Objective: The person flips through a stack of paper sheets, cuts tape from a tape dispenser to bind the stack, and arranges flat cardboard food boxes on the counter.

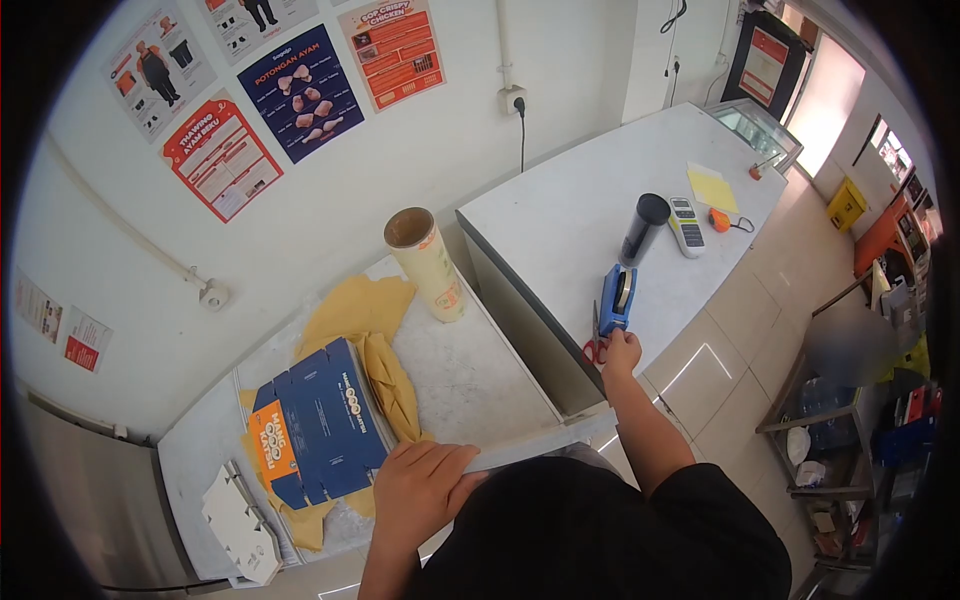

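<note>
Faces a white table (570,200) stretching toward upper right, with blue carton (335,430) at lower left. Curls left hand (422,490) beside carton, bottom centre; cannot tell its grip. Bends right hand (622,353) against blue tape dispenser (608,303), right of centre; cannot tell if pinching. Shows red-handled scissors (595,342) beside dispenser.

White table (560,200): blue tape dispenser (613,300); red-handled scissors (592,351), just left of dispenser; dark cylinder (641,235), just beyond it; keypad device (686,228), orange item (718,220), yellow paper (712,190), farther beyond.
Second table (490,380), left of dispenser: upright roll (430,275), brown paper (345,305) under blue box (330,420), white cardboard (238,520).
</note>
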`<act>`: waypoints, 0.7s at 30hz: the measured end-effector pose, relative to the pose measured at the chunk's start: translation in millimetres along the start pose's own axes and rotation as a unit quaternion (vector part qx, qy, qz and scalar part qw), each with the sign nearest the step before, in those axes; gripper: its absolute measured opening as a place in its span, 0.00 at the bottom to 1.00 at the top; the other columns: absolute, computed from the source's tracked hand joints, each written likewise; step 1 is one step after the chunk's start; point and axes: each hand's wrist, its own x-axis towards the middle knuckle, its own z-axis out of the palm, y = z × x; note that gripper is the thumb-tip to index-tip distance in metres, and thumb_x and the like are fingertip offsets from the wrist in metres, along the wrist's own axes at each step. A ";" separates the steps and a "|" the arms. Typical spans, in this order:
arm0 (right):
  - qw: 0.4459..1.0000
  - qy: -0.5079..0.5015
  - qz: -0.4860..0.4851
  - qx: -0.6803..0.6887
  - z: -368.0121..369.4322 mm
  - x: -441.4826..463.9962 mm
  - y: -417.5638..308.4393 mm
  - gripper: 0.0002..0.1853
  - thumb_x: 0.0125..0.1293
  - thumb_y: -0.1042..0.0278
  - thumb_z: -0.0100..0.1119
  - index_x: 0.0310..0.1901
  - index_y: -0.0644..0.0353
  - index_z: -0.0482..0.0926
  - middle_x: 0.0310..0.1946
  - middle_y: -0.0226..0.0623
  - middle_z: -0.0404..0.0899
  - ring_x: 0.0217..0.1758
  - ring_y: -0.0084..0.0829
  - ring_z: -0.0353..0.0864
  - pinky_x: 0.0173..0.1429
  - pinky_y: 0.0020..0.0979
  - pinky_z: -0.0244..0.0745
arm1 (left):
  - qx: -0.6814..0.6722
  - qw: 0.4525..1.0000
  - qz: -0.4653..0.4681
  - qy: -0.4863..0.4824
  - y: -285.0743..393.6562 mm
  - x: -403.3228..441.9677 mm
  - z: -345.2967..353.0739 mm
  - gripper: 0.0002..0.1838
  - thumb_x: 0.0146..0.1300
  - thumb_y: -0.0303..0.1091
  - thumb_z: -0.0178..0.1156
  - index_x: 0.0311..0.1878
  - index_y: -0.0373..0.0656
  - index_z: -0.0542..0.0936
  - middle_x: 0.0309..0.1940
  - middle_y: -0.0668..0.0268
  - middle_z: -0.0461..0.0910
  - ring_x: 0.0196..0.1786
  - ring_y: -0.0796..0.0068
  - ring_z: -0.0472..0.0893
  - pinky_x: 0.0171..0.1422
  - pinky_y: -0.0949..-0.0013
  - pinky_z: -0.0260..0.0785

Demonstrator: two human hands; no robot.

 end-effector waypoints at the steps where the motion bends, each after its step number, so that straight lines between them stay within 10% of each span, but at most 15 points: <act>1: 1.000 0.008 0.011 -0.013 0.5 0.7 0.5 0.08 0.74 0.70 0.62 0.40 0.67 0.78 0.28 0.40 0.82 0.23 0.26 0.78 0.25 0.31 0.72 | -0.001 1.000 0.001 -0.002 -0.4 -0.5 -0.2 0.16 0.59 0.42 0.78 0.47 0.47 0.88 0.38 0.66 0.90 0.41 0.63 0.88 0.47 0.61 0.74; 11: 0.973 -0.207 -0.008 -0.103 -49.1 -20.7 -40.0 0.10 0.81 0.58 0.62 0.47 0.55 0.79 0.44 0.29 0.84 0.48 0.23 0.83 0.48 0.32 0.78 | -0.008 1.000 0.002 0.017 -3.8 0.1 1.5 0.15 0.60 0.42 0.77 0.46 0.47 0.87 0.38 0.67 0.89 0.41 0.62 0.88 0.46 0.60 0.74; 21: 0.774 -0.623 -0.093 -0.068 -47.2 -139.3 -234.0 0.09 0.83 0.64 0.55 0.41 0.58 0.75 0.38 0.31 0.79 0.40 0.25 0.76 0.47 0.30 0.73 | -0.007 1.000 0.013 0.028 -9.7 1.4 2.1 0.15 0.61 0.43 0.77 0.46 0.47 0.87 0.37 0.66 0.89 0.41 0.61 0.87 0.47 0.59 0.74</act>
